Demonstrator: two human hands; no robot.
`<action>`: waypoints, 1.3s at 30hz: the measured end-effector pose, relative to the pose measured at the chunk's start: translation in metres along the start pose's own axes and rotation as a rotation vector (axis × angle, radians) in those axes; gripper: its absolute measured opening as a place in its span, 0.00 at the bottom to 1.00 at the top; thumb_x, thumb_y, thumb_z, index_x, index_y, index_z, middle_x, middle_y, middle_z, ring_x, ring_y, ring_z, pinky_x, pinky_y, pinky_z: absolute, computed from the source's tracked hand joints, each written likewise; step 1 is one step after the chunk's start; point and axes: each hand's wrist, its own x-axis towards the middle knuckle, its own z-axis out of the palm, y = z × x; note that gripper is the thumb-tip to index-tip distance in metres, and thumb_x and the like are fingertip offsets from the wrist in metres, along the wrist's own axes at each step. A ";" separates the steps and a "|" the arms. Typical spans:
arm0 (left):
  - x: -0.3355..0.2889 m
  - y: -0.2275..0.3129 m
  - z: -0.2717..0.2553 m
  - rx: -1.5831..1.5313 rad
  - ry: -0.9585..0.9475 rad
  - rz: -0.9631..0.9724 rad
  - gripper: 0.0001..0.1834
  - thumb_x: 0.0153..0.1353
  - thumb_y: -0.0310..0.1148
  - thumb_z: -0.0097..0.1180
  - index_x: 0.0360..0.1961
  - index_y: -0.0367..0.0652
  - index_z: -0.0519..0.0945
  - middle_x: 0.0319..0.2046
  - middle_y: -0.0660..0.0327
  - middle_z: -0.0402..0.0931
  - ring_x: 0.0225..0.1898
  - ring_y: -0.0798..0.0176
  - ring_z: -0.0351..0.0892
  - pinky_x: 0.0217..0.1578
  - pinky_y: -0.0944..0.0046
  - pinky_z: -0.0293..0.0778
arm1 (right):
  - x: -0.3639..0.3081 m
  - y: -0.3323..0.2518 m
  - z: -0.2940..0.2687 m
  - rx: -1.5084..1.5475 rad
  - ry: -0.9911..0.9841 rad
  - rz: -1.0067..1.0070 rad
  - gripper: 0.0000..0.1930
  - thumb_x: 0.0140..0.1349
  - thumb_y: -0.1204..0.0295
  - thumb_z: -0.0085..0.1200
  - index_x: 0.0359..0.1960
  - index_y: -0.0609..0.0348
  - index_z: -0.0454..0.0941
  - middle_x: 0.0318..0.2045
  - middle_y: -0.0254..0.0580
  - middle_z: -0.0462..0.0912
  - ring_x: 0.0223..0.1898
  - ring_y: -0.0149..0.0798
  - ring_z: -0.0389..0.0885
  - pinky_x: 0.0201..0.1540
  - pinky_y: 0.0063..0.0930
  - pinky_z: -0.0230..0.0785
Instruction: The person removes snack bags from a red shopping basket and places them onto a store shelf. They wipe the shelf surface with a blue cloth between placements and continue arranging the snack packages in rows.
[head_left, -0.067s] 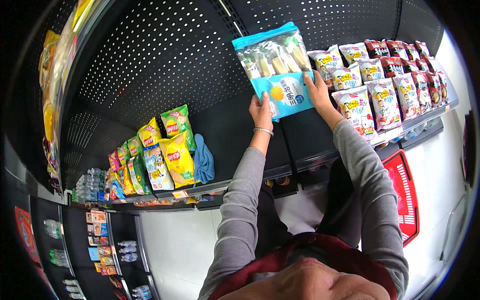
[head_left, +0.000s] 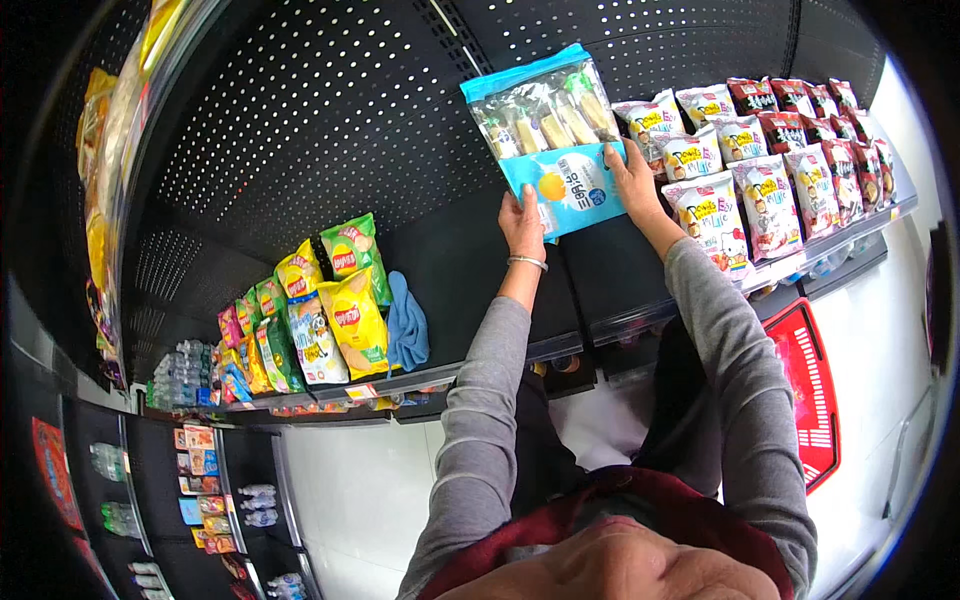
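Here, blue pouch (head_left: 548, 152) between left hand (head_left: 522, 228) and right hand (head_left: 638, 188), fingers grasping side edges.

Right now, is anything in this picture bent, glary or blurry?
Head view: the perforated back panel bows toward the dark round rim; head view again: the floor at right is bright, nearly washed out, and the pouch's clear window shows small glints; also head view: the bottles at lower left look small and soft.
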 end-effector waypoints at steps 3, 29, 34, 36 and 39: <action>0.008 -0.013 0.000 0.335 0.029 0.004 0.21 0.74 0.49 0.52 0.43 0.39 0.76 0.27 0.68 0.72 0.24 0.75 0.68 0.23 0.69 0.66 | 0.001 0.013 -0.001 -0.182 -0.029 0.143 0.31 0.71 0.47 0.49 0.60 0.64 0.71 0.45 0.66 0.83 0.50 0.63 0.82 0.53 0.47 0.72; -0.006 0.044 -0.008 0.192 0.325 0.173 0.20 0.73 0.37 0.49 0.57 0.32 0.72 0.53 0.54 0.77 0.53 0.59 0.76 0.58 0.59 0.69 | -0.001 0.009 0.001 -0.438 0.114 -0.125 0.33 0.70 0.54 0.52 0.64 0.70 0.64 0.55 0.71 0.75 0.59 0.65 0.73 0.62 0.50 0.66; -0.059 0.107 -0.022 0.171 0.127 0.423 0.15 0.72 0.30 0.51 0.56 0.35 0.73 0.56 0.54 0.75 0.59 0.60 0.73 0.64 0.57 0.65 | -0.004 -0.019 -0.002 -0.464 0.216 -0.366 0.29 0.68 0.60 0.56 0.63 0.68 0.65 0.59 0.61 0.73 0.61 0.62 0.71 0.63 0.49 0.65; -0.080 0.114 -0.029 0.283 0.144 0.402 0.13 0.71 0.29 0.51 0.53 0.36 0.75 0.54 0.54 0.77 0.56 0.60 0.76 0.60 0.59 0.70 | -0.005 -0.033 -0.007 -0.381 0.232 -0.360 0.28 0.68 0.60 0.55 0.63 0.66 0.66 0.58 0.61 0.73 0.61 0.61 0.71 0.63 0.49 0.65; -0.089 0.114 -0.043 0.162 0.154 0.145 0.12 0.69 0.28 0.52 0.51 0.39 0.77 0.49 0.56 0.80 0.50 0.62 0.80 0.51 0.63 0.75 | -0.010 -0.058 -0.021 -0.234 0.202 -0.209 0.24 0.73 0.59 0.50 0.62 0.64 0.68 0.55 0.61 0.76 0.58 0.60 0.75 0.60 0.46 0.68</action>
